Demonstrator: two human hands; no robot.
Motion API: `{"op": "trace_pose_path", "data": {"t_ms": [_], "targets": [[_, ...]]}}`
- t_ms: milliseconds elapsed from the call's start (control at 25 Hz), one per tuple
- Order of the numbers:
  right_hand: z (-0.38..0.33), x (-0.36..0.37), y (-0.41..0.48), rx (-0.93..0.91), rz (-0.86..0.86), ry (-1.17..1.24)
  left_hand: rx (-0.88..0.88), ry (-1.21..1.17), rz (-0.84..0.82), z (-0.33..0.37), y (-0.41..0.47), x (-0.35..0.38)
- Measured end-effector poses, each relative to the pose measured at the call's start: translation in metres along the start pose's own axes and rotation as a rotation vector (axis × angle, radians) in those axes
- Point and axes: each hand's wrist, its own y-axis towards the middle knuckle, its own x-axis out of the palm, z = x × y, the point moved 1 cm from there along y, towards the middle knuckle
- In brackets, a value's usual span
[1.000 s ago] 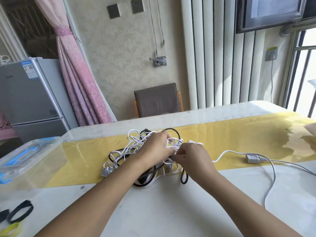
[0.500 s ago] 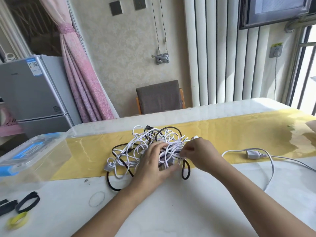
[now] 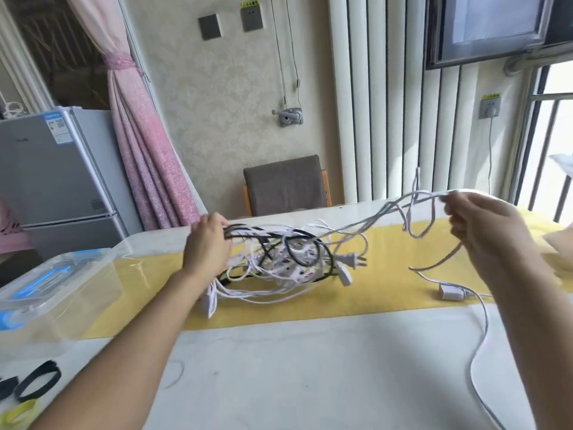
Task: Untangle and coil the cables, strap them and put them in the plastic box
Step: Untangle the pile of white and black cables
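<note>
A tangle of white and black cables point(image 3: 288, 259) hangs just above the yellow runner point(image 3: 384, 283) at the table's middle. My left hand point(image 3: 209, 246) grips the tangle's left side, fingers curled round black and white strands. My right hand point(image 3: 483, 225) is raised at the right and pinches white cable strands point(image 3: 387, 209) stretched out from the tangle. A white plug point(image 3: 353, 260) dangles at the tangle's right. A clear plastic box point(image 3: 55, 293) with a blue-clipped lid stands at the left.
Black strap loops point(image 3: 37, 381) and a yellow band point(image 3: 18, 414) lie at the table's near left corner. A white inline switch point(image 3: 449, 291) and its cable point(image 3: 477, 364) trail across the right side. A chair point(image 3: 285, 184) stands behind the table.
Both hands have lifted and moved apart. My right hand pulled white strands up and to the right; my left hand shifted to the tangle's left side, raising it off the table.
</note>
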Motion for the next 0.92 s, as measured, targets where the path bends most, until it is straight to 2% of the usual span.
{"op": "trace_pose_path", "data": {"t_ms": [40,120,160,240,320,480,600,680,720,840,920], "targets": [[-0.002,-0.01,0.004,0.027,0.065,0.114,-0.124,-0.044,0.075,-0.008,0.019,-0.003],[-0.001,-0.022,0.01,0.069,0.146,0.224,-0.334,-0.068,0.095,-0.027,0.044,-0.003],[0.001,-0.024,0.012,0.075,0.165,0.183,-0.392,-0.019,0.047,-0.037,0.05,0.0],[0.003,-0.021,0.01,0.065,0.121,-0.057,-0.382,0.139,-0.109,-0.045,0.048,0.004],[0.004,-0.014,0.005,0.06,-0.056,-0.423,-0.265,0.202,-0.294,-0.038,0.032,0.007],[0.01,0.006,-0.016,0.172,-0.635,-1.105,-0.067,0.313,-0.749,-0.011,0.007,-0.008],[0.011,0.018,-0.031,0.175,-0.869,-1.282,0.041,0.423,-0.977,0.013,0.001,-0.03],[0.01,0.024,-0.041,0.223,-0.996,-1.303,0.127,0.397,-1.001,0.039,-0.006,-0.045],[0.01,0.027,-0.045,0.228,-1.042,-1.316,0.179,0.346,-0.943,0.053,-0.011,-0.05],[0.016,0.046,-0.059,0.188,-1.032,-1.366,0.293,-0.013,-0.703,0.094,-0.036,-0.049],[0.03,0.062,-0.069,0.172,-1.039,-1.397,0.311,-0.229,-0.754,0.114,-0.061,-0.035]]}}
